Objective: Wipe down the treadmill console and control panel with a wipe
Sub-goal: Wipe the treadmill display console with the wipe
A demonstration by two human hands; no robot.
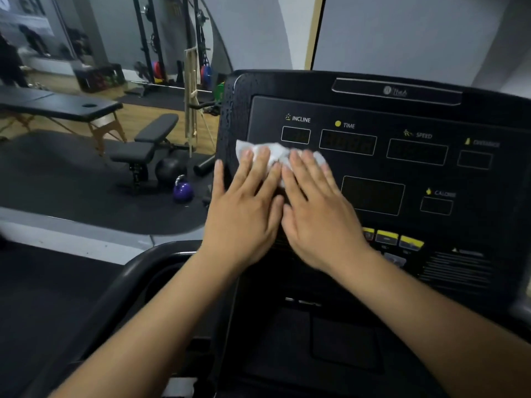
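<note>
Head view: both hands flat on the treadmill console (373,110), pressing a white wipe (274,156) against the control panel (413,179) at its left side, just below the INCLINE window (295,135). Left hand (244,211) and right hand (319,214) lie side by side, fingers spread, no pinching grip; palms pin the wipe. Step judged: wiping the left panel. Next move likely calls for sliding rightward toward the SPEED window (417,152) and yellow buttons (386,237), pressure even.

Both hands (283,214) lie on the wipe (275,156), apparently flat, at the console's (373,168) left.
</note>
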